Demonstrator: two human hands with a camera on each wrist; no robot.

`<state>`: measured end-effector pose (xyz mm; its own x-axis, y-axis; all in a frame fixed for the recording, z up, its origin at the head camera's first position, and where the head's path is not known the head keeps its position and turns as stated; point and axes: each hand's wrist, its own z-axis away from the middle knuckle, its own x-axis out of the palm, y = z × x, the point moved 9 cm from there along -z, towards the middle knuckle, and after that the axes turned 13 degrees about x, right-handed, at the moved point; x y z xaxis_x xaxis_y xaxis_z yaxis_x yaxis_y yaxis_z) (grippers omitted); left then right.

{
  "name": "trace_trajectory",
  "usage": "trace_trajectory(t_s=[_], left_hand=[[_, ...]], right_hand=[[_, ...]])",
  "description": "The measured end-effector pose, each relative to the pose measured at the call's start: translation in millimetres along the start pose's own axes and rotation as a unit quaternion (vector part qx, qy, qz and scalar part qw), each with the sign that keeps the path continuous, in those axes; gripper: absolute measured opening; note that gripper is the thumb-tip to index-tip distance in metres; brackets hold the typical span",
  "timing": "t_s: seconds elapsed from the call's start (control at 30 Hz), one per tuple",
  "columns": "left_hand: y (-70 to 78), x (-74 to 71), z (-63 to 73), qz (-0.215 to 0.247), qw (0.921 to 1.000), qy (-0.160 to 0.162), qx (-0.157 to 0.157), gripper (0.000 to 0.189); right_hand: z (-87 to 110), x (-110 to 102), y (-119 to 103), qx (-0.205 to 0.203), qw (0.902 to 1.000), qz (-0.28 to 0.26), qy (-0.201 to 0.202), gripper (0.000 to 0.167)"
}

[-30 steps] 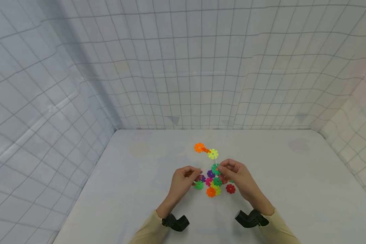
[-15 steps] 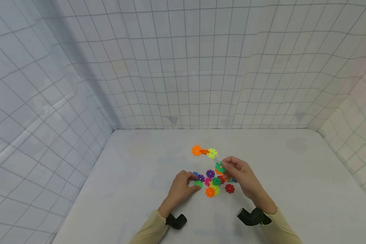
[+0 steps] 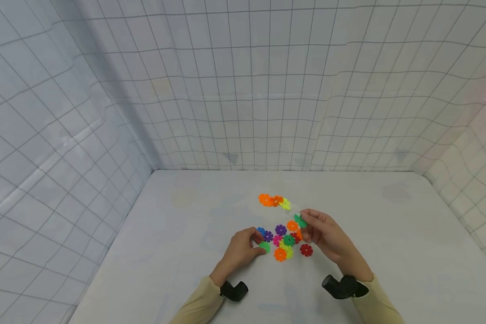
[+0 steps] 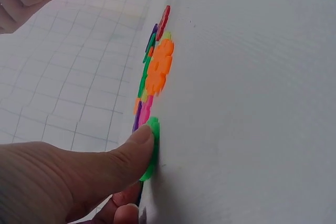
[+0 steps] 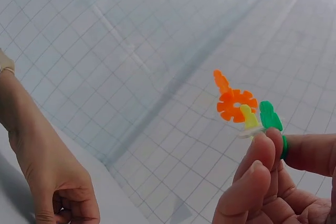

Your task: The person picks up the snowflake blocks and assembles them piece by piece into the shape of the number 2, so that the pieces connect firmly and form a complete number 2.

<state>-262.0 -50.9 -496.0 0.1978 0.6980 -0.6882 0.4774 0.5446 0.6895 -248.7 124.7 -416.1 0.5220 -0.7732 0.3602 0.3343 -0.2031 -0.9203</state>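
My right hand (image 3: 327,234) pinches a green interlocking snowflake disc (image 3: 299,220) between thumb and fingers, raised above the pile. Joined to it is a short chain: a whitish clear disc (image 5: 251,131), a yellow disc (image 3: 285,204) and orange discs (image 3: 266,200) at the far end. My left hand (image 3: 240,247) rests on the table at the pile's left side, thumb and fingers apart. Its thumb touches a light green disc (image 4: 154,148); its fingertips are by a blue disc (image 3: 260,230) and partly cover it.
Between the hands lie loose discs on the white table (image 3: 186,270): purple (image 3: 281,230), pink (image 3: 277,240), dark green (image 3: 289,240), orange (image 3: 280,254), dark red (image 3: 306,250) and others, some overlapping. White gridded sheeting (image 3: 243,112) encloses the back and sides.
My right hand has moved slightly right with the chain, which has turned and now lies flatter. The left hand has lowered to the light green disc, its thumb and fingers parting.
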Motion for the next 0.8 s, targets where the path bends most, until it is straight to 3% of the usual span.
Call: trace_trajectory(t_s=[0.2,0.43,0.6,0.8], left_hand=[[2.5,0.4,0.6,0.002,0.9999,-0.014,-0.004,0.021],[5.2,-2.1,0.2,-0.001,0.9999,-0.012,0.003,0.020],[3.9,-7.6,-0.2,0.020,0.9997,0.012,0.006,0.019],[8.4,-11.7,-2.9,0.045,0.9984,0.027,0.020,0.018]], right_hand=[[1.1,4,-1,0.006,0.9981,-0.047,-0.040,0.027],[2.1,2,0,0.012,0.9975,-0.057,-0.040,0.028],[1.4,0,-1,-0.001,0.9998,-0.010,-0.015,0.025],[-0.4,-8,0,-0.011,0.9956,0.078,0.050,0.017]])
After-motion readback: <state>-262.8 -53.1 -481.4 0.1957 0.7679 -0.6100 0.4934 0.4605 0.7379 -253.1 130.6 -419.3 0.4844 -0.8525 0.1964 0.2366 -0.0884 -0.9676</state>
